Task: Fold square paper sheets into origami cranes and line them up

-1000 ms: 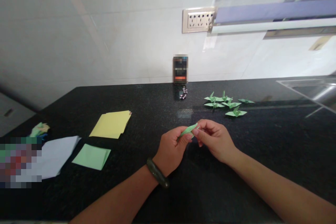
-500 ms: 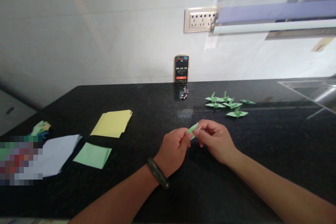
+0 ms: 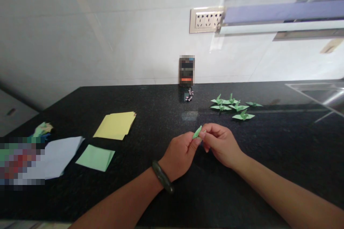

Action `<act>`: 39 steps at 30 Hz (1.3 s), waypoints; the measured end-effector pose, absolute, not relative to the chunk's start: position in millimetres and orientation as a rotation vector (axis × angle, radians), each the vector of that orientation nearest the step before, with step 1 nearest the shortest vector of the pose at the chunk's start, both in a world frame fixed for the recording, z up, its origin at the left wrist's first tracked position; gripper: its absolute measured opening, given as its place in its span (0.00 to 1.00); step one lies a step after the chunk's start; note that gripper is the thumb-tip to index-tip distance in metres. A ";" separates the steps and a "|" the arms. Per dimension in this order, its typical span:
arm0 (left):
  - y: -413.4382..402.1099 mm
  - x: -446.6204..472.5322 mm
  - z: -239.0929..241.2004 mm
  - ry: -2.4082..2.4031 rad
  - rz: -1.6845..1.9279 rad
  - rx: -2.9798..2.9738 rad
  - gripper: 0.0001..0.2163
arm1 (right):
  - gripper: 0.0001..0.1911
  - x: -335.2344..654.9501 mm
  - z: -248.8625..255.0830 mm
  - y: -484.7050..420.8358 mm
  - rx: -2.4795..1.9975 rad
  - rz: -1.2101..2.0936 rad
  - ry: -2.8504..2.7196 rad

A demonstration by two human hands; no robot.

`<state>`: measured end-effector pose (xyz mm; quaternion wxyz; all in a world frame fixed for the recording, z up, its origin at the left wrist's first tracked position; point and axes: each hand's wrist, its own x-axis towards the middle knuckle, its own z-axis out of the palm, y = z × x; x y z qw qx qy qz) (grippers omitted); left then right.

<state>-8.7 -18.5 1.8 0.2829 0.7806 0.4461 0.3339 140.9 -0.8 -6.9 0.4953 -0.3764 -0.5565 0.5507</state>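
Observation:
A small folded piece of green paper (image 3: 197,132) is pinched between both hands above the dark counter (image 3: 161,200). My left hand (image 3: 182,154), with a dark bangle (image 3: 163,177) on its wrist, closes thumb and fingers on its near left side. From the right, my right hand (image 3: 221,143) pinches the paper between thumb and index finger. Parts of the folds are covered by the fingertips. Beyond the right hand stand several folded green paper cranes (image 3: 243,115) in a loose group.
To the left lie green paper sheets (image 3: 96,158), a yellow paper stack (image 3: 115,126), white paper (image 3: 60,157) and a crumpled colourful bundle (image 3: 43,128). A blurred-out phone (image 3: 187,71) leans on the wall, a beaded strap (image 3: 189,94) before it. A sink-like metal edge (image 3: 317,89) is at right.
The left thumb has shifted slightly right and lower on the folded green paper, closer to the right fingertips. Both hands keep hold of it. The view has moved a little.

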 end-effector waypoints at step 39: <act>-15.8 -11.4 -0.5 1.060 1.007 1.695 0.09 | 0.08 151.1 -3.3 2.4 -0.893 1.433 -1.405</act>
